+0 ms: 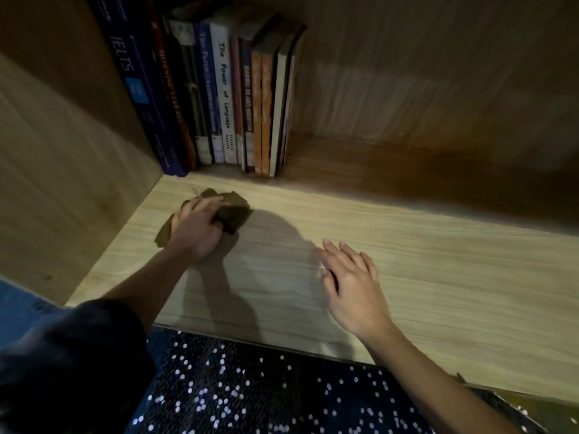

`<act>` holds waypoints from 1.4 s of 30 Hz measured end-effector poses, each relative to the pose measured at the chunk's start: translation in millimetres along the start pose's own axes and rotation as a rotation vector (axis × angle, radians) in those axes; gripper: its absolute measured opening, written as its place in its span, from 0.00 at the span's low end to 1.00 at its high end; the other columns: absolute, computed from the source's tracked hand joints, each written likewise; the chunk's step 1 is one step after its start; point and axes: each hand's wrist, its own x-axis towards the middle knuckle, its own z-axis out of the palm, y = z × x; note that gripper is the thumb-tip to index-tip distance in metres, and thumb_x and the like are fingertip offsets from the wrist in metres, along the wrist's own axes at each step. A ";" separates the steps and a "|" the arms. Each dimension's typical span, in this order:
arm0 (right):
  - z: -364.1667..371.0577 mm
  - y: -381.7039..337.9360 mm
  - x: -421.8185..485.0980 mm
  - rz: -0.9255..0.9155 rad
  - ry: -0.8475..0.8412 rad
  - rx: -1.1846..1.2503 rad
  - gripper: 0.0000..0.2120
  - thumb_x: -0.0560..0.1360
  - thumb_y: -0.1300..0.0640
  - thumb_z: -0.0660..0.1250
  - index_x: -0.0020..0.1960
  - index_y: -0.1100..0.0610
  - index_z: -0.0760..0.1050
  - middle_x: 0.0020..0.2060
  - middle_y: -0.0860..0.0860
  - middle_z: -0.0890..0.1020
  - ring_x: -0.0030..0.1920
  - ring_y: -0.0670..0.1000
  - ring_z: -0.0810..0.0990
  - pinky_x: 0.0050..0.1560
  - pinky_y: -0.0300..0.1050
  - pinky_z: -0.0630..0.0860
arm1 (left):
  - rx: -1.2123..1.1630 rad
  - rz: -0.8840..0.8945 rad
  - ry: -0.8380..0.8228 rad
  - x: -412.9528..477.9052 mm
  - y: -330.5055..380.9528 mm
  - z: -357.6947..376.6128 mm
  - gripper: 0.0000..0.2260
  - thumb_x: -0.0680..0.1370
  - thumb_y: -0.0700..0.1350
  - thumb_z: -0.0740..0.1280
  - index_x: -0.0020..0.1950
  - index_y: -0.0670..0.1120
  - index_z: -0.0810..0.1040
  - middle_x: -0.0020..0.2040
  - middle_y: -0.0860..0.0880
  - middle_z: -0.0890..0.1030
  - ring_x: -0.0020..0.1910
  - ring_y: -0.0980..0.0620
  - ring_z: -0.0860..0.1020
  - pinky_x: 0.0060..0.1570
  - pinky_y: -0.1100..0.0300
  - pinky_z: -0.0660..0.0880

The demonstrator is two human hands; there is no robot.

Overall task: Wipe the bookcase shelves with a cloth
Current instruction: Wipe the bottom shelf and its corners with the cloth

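A light wooden shelf (423,264) of the bookcase fills the view. My left hand (195,228) presses a crumpled brown cloth (233,209) flat on the shelf near its left end, with fingers curled over the cloth. My right hand (351,283) rests palm down on the shelf near its front edge, fingers spread and nothing in it. Part of the cloth is hidden under my left hand.
Several books (219,95) stand upright at the back left, against the left side panel (62,183). The back panel (438,89) lies in shadow. Below the shelf's front edge is dark sequinned fabric (266,396).
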 end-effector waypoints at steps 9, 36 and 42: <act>-3.2 -2.4 -7.4 0.017 0.053 0.017 0.23 0.75 0.52 0.49 0.67 0.50 0.71 0.69 0.45 0.69 0.71 0.47 0.62 0.71 0.45 0.51 | -0.018 0.322 -0.249 -80.9 22.3 10.0 0.29 0.67 0.50 0.51 0.69 0.58 0.67 0.72 0.60 0.63 0.74 0.52 0.54 0.71 0.51 0.49; -64.8 -62.8 -122.6 0.552 -0.262 1.148 0.11 0.75 0.54 0.65 0.53 0.61 0.74 0.47 0.57 0.82 0.45 0.51 0.82 0.42 0.40 0.80 | -0.307 0.317 -0.553 -174.9 91.7 -2.3 0.49 0.67 0.46 0.75 0.76 0.54 0.45 0.70 0.52 0.54 0.70 0.47 0.56 0.70 0.49 0.61; -80.5 -56.9 -116.5 0.517 0.034 1.111 0.07 0.73 0.66 0.66 0.50 0.57 0.77 0.43 0.54 0.83 0.43 0.50 0.82 0.41 0.40 0.80 | -0.741 0.153 -0.678 -162.1 96.7 -13.9 0.41 0.66 0.34 0.76 0.73 0.43 0.57 0.58 0.46 0.74 0.56 0.50 0.76 0.57 0.58 0.75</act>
